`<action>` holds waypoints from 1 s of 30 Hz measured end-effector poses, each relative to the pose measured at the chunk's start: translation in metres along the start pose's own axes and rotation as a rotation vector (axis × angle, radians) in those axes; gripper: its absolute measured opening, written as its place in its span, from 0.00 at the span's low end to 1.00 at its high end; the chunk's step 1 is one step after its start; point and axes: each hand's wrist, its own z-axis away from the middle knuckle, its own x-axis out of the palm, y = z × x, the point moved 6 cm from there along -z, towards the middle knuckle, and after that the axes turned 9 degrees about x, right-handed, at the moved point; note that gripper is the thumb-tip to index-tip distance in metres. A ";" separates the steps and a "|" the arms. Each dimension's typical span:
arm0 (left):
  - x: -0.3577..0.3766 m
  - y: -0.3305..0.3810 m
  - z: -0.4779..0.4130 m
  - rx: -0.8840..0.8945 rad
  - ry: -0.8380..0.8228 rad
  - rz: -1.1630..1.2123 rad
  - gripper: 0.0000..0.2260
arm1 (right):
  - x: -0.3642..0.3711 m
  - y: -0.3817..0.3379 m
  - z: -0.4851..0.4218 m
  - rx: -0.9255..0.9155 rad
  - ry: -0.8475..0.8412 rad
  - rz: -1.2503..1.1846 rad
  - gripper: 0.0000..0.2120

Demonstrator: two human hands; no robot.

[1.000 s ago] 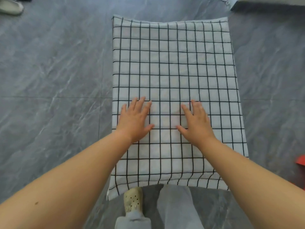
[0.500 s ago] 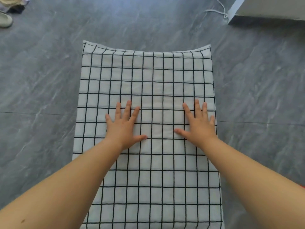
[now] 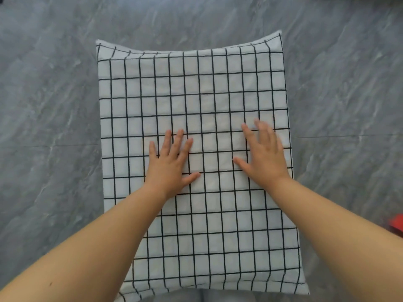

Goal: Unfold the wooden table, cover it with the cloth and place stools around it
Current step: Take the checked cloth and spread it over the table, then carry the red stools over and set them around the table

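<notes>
The cloth [image 3: 196, 94], white with a black grid, lies flat in the middle of the view. It runs lengthwise from twelve o'clock down to six and covers the counter beneath it completely. The far corners at eleven and one o'clock kick up a touch, and the far hem dips between them. At the near end the cloth hangs over the edge at six o'clock.

The left hand [image 3: 169, 168] is palm-down on the cloth just to the nine o'clock side of its centre. Its fingers are straight and fanned toward twelve, with the thumb out toward three. The right hand [image 3: 265, 159] is also flat on the cloth, over at three o'clock, close to the right hem. Its fingers are spread and the thumb points back toward nine. Its fingertips are blurred. The two hands sit well apart, with a few grid squares between the thumbs, and neither is gripping anything.

All around is grey marbled floor [image 3: 54, 105], with a tile seam crossing from nine to three. A red object [image 3: 397, 228] pokes in at the frame edge at four o'clock, too cropped to identify.
</notes>
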 end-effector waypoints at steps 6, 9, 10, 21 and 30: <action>-0.011 0.004 -0.003 0.060 0.003 -0.027 0.39 | 0.004 -0.001 0.008 0.008 -0.028 -0.078 0.34; -0.025 0.028 -0.003 0.213 0.021 -0.038 0.36 | -0.007 0.013 0.024 0.054 -0.013 -0.134 0.34; -0.030 0.040 -0.002 0.252 0.013 -0.023 0.35 | -0.011 0.022 0.034 0.094 -0.009 -0.168 0.34; -0.095 0.261 0.005 0.566 0.036 0.174 0.29 | -0.050 0.203 0.212 0.744 0.281 -0.526 0.34; -0.047 0.519 0.083 0.928 -0.035 0.010 0.32 | 0.017 0.381 0.475 1.270 0.433 -0.598 0.37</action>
